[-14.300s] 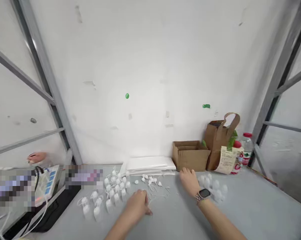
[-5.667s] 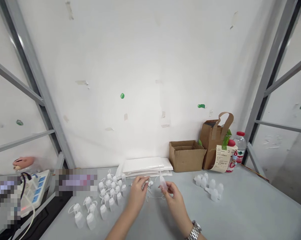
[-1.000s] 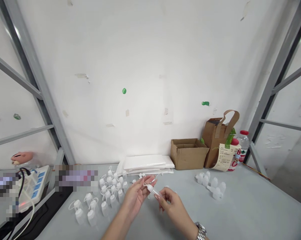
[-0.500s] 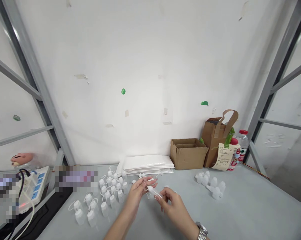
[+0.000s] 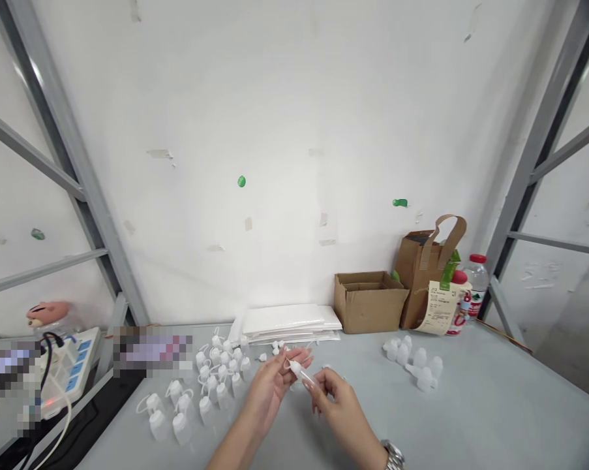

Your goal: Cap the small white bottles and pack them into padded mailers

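A small translucent squeeze bottle (image 5: 306,375) with a white top is held slantwise between my two hands. My right hand (image 5: 340,399) is closed on its lower end, thumb and fingers pinching the body. At the white top, the thumb and forefinger of my left hand (image 5: 271,385) pinch the thin cap strap, while its other fingers stretch out behind the bottle. Left of my hands stand several similar bottles (image 5: 220,394) with looped white caps. Small white caps (image 5: 276,347) lie just beyond my fingertips, partly hidden.
Several capless-looking bottles (image 5: 420,357) lie in a group at the right. Along the wall are white envelopes (image 5: 289,320), a cardboard box (image 5: 370,310), a paper bag (image 5: 414,281) and a water bottle (image 5: 476,281). A power strip (image 5: 74,369) with cables is at the left.
My left hand has turned slightly, its palm showing more behind the bottle's top. Both hands stay together on the same bottle. The view has shifted very slightly.
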Tool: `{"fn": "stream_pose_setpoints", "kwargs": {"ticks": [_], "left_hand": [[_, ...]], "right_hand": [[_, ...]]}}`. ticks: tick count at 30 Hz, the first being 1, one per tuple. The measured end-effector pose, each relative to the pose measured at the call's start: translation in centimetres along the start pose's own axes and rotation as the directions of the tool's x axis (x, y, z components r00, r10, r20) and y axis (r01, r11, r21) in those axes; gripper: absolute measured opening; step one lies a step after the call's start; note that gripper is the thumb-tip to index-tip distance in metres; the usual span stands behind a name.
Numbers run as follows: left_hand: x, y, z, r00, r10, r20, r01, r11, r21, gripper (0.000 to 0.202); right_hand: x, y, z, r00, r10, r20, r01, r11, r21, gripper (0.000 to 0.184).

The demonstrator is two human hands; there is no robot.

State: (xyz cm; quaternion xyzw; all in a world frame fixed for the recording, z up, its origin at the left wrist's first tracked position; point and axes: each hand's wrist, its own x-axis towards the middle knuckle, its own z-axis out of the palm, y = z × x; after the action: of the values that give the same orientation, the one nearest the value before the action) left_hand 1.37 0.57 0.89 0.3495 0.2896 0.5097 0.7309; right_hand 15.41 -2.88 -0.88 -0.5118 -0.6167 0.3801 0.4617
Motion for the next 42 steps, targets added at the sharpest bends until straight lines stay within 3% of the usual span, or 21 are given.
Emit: {"fn": "stream_pose_setpoints", "kwargs": {"ticks": [4, 8, 10, 12, 14, 16, 18, 20, 21, 23, 25, 27, 31, 34, 39, 42], "left_hand": [[-0.1, -0.3, 0.2, 1.000, 0.010, 0.010, -0.011, 0.994, 0.113, 0.039], [-0.1, -0.5, 0.4, 1.000, 0.030, -0.005, -0.028, 0.969, 0.244, 0.041], [-0.2, -0.7, 0.4, 0.993, 0.101, -0.053, -0.074, 0.927, 0.368, 0.042], [-0.5, -1.0, 0.2, 0.956, 0.277, -0.092, -0.185, 0.820, 0.542, 0.039], [-1.2, -1.4, 0.0, 0.859, 0.511, -0.015, -0.342, 0.595, 0.727, 0.038], [-1.9, -1.8, -0.3, 0.723, 0.657, 0.214, -0.493, 0.274, 0.826, 0.042], [-2.6, -2.3, -0.2, 0.568, 0.659, 0.493, -0.635, -0.030, 0.772, 0.047], [-3.0, -3.0, 0.1, 0.392, 0.600, 0.697, -0.739, -0.246, 0.627, 0.052], [-3.1, -3.4, 0.3, 0.314, 0.572, 0.757, -0.766, -0.318, 0.558, 0.054], [-3.1, -4.4, 0.9, 0.223, 0.536, 0.815, -0.785, -0.397, 0.476, 0.057], [-2.9, -5.5, 1.4, 0.196, 0.577, 0.793, -0.770, -0.410, 0.489, 0.059], [-2.6, -6.5, 1.8, 0.142, 0.711, 0.689, -0.724, -0.400, 0.562, 0.056], [-2.2, -7.0, 2.1, 0.136, 0.801, 0.583, -0.690, -0.346, 0.636, 0.053], [-2.3, -6.4, 2.0, 0.162, 0.775, 0.611, -0.710, -0.339, 0.618, 0.051], [-2.8, -5.3, 1.6, 0.257, 0.676, 0.690, -0.733, -0.328, 0.595, 0.050], [-2.7, -5.1, 1.5, 0.262, 0.668, 0.697, -0.725, -0.341, 0.599, 0.052]], "right_hand": [[-0.2, 0.3, 0.0, 1.000, -0.020, 0.003, 0.020, 0.999, -0.047, 0.037], [-0.2, 0.4, 0.1, 0.997, -0.022, 0.076, 0.032, 0.991, -0.130, 0.024], [-0.1, 0.5, 0.0, 0.994, -0.024, 0.104, 0.042, 0.984, -0.172, 0.017], [0.0, 0.7, -0.1, 0.997, -0.032, 0.067, 0.045, 0.977, -0.208, 0.015], [0.3, 1.1, -0.3, 0.999, -0.035, -0.024, 0.028, 0.969, -0.244, 0.014], [1.2, 1.3, -0.4, 0.996, -0.045, -0.072, 0.025, 0.965, -0.263, 0.013], [2.6, 1.0, -0.1, 0.997, -0.069, -0.023, 0.060, 0.962, -0.265, 0.010], [4.6, 0.1, 0.8, 0.994, -0.089, 0.065, 0.104, 0.950, -0.295, 0.009], [5.7, -0.4, 1.4, 0.991, -0.087, 0.100, 0.116, 0.937, -0.329, 0.010], [7.8, -1.5, 3.2, 0.981, -0.114, 0.155, 0.168, 0.898, -0.407, 0.010], [9.7, -2.1, 5.1, 0.971, -0.124, 0.206, 0.205, 0.876, -0.437, 0.009], [10.9, -2.1, 6.9, 0.959, -0.117, 0.257, 0.226, 0.863, -0.451, 0.008], [11.7, -1.0, 9.0, 0.939, -0.084, 0.334, 0.250, 0.832, -0.495, 0.003], [11.6, -0.4, 9.4, 0.926, -0.060, 0.374, 0.264, 0.809, -0.525, 0.007], [11.5, -0.8, 9.0, 0.916, -0.035, 0.399, 0.282, 0.764, -0.581, 0.017], [11.3, -1.2, 8.5, 0.920, -0.029, 0.391, 0.286, 0.732, -0.619, 0.030]]}}
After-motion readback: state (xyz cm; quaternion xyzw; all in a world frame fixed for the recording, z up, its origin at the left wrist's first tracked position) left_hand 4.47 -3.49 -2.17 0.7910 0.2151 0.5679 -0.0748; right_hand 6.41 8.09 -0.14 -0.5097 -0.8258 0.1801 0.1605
